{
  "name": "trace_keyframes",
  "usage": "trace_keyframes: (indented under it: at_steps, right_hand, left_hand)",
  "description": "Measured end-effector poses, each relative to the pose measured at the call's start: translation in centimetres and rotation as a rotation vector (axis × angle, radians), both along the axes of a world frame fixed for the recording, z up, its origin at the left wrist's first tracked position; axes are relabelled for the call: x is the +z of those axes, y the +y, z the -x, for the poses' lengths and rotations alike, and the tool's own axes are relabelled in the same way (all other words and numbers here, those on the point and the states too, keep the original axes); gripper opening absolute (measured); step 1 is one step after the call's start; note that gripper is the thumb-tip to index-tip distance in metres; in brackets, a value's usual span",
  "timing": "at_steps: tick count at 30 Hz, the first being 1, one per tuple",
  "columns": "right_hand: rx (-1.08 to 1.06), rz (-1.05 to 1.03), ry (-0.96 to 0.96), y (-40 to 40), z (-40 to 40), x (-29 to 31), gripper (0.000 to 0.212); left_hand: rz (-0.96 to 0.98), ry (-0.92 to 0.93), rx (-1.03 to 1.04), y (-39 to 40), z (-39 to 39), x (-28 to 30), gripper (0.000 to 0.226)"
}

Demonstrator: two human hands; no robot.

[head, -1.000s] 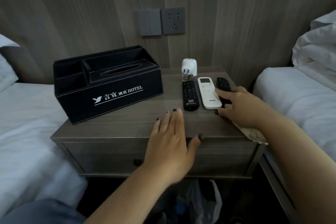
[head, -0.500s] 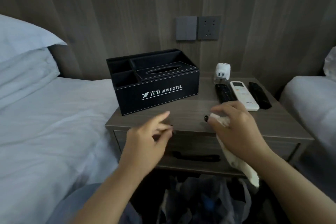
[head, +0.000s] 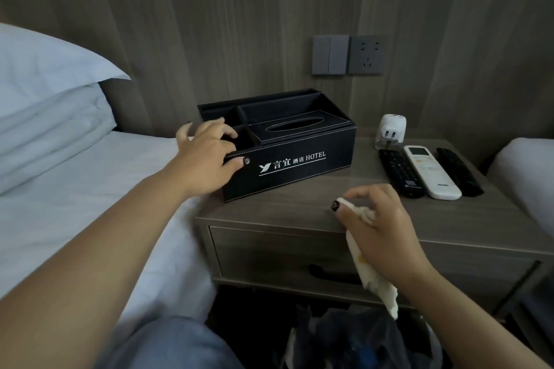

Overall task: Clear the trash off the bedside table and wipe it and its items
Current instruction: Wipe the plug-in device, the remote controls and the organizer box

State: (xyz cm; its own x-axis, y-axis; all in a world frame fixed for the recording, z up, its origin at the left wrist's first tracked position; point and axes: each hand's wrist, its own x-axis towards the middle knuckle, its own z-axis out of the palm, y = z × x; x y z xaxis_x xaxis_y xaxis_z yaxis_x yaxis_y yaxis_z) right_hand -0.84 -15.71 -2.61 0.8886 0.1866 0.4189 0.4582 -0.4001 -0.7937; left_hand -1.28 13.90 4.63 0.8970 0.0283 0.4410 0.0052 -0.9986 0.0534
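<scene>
A black hotel tissue box organiser (head: 299, 156) stands at the left of the wooden bedside table (head: 299, 204). My left hand (head: 207, 156) grips its left front corner, thumb on the front face and fingers over the rim. My right hand (head: 380, 228) holds a pale cloth (head: 371, 275) over the table's front edge; the cloth hangs down past the drawer. On the right of the table lie a black remote (head: 400, 172), a white remote (head: 431, 172) and a second black remote (head: 458, 171), side by side. A white plug adapter (head: 391, 129) stands behind them.
A bed with white sheets and pillows (head: 45, 105) touches the table's left side, and another bed (head: 524, 177) lies at the right. A bin with a plastic liner (head: 359, 338) sits on the floor below the drawer. A wall switch and socket (head: 349, 54) are above the table.
My left hand has moved from the table's front edge to the organiser's left corner and taken hold of it. My right hand with the cloth left the remotes and came to the front edge.
</scene>
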Motion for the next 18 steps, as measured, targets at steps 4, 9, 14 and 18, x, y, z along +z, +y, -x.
trace_keyframes:
  at_steps: [4,9,14,18]
  right_hand:
    - [-0.001,-0.132,0.069,-0.3,-0.1,0.4,0.011]
    - [-0.015,-0.274,0.204,-1.2,-0.1,1.7,0.030]
    - [0.066,-0.380,0.178,-0.9,0.5,6.0,0.041]
    - [0.097,-0.380,0.119,-0.1,0.6,9.9,0.024]
  left_hand:
    - [0.054,-0.129,-0.030,-2.8,0.9,0.1,0.025]
    - [0.408,-0.347,-0.041,-8.9,2.2,2.9,0.033]
    - [0.983,-0.390,0.062,-11.6,3.7,6.2,0.032]
    - [1.492,-0.331,0.170,-12.4,5.0,6.3,0.035]
